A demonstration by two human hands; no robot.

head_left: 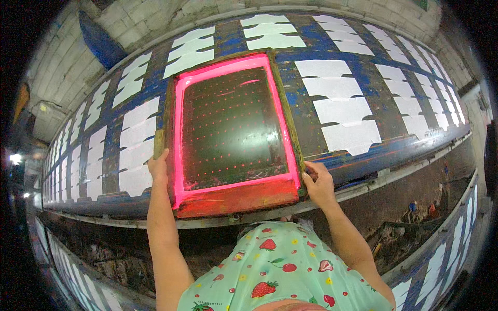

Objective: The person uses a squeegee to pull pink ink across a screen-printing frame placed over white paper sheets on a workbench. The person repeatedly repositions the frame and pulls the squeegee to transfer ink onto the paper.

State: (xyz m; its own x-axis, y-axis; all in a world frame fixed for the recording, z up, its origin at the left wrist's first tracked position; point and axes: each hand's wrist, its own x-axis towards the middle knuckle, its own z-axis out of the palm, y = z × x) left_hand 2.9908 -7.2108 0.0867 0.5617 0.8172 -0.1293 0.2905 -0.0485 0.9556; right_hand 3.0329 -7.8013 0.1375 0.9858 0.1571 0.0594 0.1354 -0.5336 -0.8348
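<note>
A screen-printing frame (pixel 236 124) lies over the near side of a long table (pixel 340 168), in front of my body. Its dark mesh carries rows of small pink dots, with bright pink ink along the inner borders and a red-smeared strip at the near end. My left hand (pixel 158 165) grips the frame's left edge near its lower corner. At the right edge, also near the lower corner, my right hand (pixel 319 182) has its fingers curled round the rim. White cut fabric pieces (pixel 342 106) lie flat to the right of the frame, and more fabric pieces (pixel 139 147) are on its left.
Further white pieces (pixel 272 32) run in rows along the blue-stained table. A pale block wall (pixel 171 20) stands behind it, with a blue sheet (pixel 101 41) against it. Behind me another table (pixel 446 264) holds white pieces, and clutter (pixel 410 223) lies below the table edge.
</note>
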